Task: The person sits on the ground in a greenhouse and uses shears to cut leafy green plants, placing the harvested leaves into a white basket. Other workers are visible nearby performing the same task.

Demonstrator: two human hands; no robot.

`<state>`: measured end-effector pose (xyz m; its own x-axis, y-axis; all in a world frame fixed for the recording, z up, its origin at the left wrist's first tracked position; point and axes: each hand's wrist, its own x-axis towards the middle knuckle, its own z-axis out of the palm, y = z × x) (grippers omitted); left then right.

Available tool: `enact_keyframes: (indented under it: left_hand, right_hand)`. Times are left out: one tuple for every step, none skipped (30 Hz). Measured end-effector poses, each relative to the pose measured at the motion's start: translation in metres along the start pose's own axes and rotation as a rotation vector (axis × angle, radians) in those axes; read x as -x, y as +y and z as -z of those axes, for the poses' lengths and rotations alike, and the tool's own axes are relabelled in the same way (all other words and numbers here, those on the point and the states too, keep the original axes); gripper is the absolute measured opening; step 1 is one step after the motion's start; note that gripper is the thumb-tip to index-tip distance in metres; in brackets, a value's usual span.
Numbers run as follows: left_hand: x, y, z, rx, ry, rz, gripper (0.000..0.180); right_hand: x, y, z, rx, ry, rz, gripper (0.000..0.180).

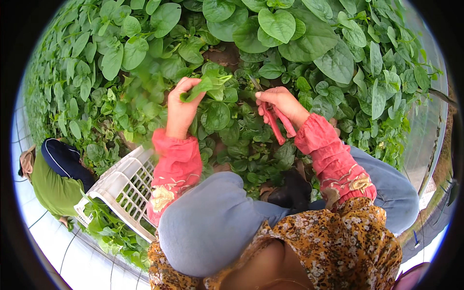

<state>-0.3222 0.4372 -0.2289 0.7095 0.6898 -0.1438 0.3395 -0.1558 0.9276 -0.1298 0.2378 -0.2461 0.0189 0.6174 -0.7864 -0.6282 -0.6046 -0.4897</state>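
Observation:
My left hand [180, 112] is raised over the plants, its fingers closed round a small bunch of cut green leaves [212, 85] whose pale stem ends point right. Level with it on the right, my right hand [285, 103] grips a pair of pruning shears [274, 126] with red handles. The metal tip points up and left, apart from the bunch. Whether the blades are spread I cannot tell. Below and around both hands grow broad-leaved green plants [217, 116], with large heart-shaped leaves [277, 25] farther off.
A white slatted plastic crate [110, 191] tilts at my left, with loose leaves [108, 227] in it. Beyond it another person in a green top [55, 186] bends low. My dark boot [290, 191] stands among the plants. Clear sheeting [425, 111] runs along the right.

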Motion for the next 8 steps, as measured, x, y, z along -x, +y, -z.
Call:
enact_keyframes:
  left_hand:
    - [0.001, 0.003, 0.021, 0.073, 0.006, 0.063, 0.017]
    - [0.005, 0.015, 0.026, 0.263, 0.132, 0.204, 0.017]
    - [0.012, 0.033, 0.035, 0.437, 0.272, 0.344, 0.018]
    - [0.017, 0.052, 0.042, 0.435, 0.251, 0.341, 0.018]
    - [0.021, 0.063, 0.047, 0.432, 0.229, 0.338, 0.018]
    - [0.026, 0.045, 0.058, 0.273, 0.181, 0.276, 0.021]
    - [0.029, 0.034, 0.066, 0.154, 0.123, 0.221, 0.029]
    - [0.032, 0.021, 0.066, 0.186, -0.014, 0.291, 0.031]
  right_hand:
    - [0.010, -0.003, 0.005, -0.021, -0.027, -0.001, 0.029]
    - [0.019, -0.004, 0.013, -0.023, -0.063, -0.025, 0.029]
    - [0.022, -0.006, 0.015, -0.026, -0.120, -0.046, 0.029]
    - [0.023, -0.009, 0.012, -0.004, -0.178, -0.046, 0.030]
    - [0.022, -0.012, 0.009, 0.039, -0.213, -0.075, 0.031]
    - [0.022, -0.016, 0.003, 0.083, -0.248, -0.103, 0.032]
    - [0.020, -0.020, -0.005, 0.131, -0.287, -0.129, 0.032]
    - [0.016, -0.018, -0.009, 0.117, -0.315, -0.163, 0.032]
